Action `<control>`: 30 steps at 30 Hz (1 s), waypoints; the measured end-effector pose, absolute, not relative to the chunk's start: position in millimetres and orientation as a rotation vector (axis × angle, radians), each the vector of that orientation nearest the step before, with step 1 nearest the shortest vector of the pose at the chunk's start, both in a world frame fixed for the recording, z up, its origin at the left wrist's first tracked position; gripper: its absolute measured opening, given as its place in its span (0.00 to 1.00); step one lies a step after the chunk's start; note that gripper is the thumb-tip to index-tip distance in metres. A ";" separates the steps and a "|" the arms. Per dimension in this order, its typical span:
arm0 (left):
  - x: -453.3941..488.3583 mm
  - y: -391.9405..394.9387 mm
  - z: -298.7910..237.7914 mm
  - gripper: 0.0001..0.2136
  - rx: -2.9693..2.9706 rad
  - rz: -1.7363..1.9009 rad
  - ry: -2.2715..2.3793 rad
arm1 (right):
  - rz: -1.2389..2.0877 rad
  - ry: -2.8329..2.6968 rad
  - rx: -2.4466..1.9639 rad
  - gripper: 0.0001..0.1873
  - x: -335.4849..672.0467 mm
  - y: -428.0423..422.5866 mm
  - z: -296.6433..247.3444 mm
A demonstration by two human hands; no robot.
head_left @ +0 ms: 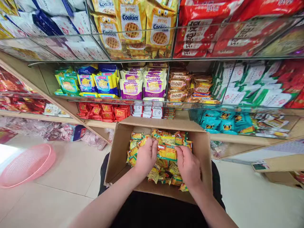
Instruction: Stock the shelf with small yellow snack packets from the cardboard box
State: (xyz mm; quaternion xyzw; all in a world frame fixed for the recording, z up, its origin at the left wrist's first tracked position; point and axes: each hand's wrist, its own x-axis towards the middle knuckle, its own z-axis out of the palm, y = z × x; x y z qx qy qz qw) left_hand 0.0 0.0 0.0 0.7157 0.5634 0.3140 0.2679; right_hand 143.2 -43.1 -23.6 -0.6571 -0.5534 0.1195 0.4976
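Observation:
An open cardboard box [198, 142] rests on my lap, with many small yellow, orange and green snack packets [174, 169] loose inside. Over the pile, a small yellow and orange snack packet [167, 152] is stretched between both hands. My left hand [146, 155] is closed in a pinch by its left end. At the right end, the thumb and fingers of my right hand [189, 164] pinch its edge. What my left fingertips grip is partly hidden behind the hand.
Glass-fronted shelves carry yellow cookie bags [131, 20], red bags [197, 31], purple soda biscuit packs [131, 88] and teal packets [219, 122]. A pink mesh basket [47, 158] stands on the tiled floor at left. Clear plastic bags [54, 129] lie under the shelves.

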 end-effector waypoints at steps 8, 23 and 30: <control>4.3 -7.1 -4.0 0.13 1.564 0.998 1.407 | 1.145 -0.833 -1.445 0.17 135.8 -54.6 -11.2; -20.6 119.4 36.8 0.24 2.844 0.059 1.067 | 0.168 -1.532 -2.084 0.22 287.3 19.8 17.3; -14.5 135.3 31.0 0.21 2.729 -0.416 1.100 | 0.502 -1.842 -2.211 0.13 283.5 128.3 -28.0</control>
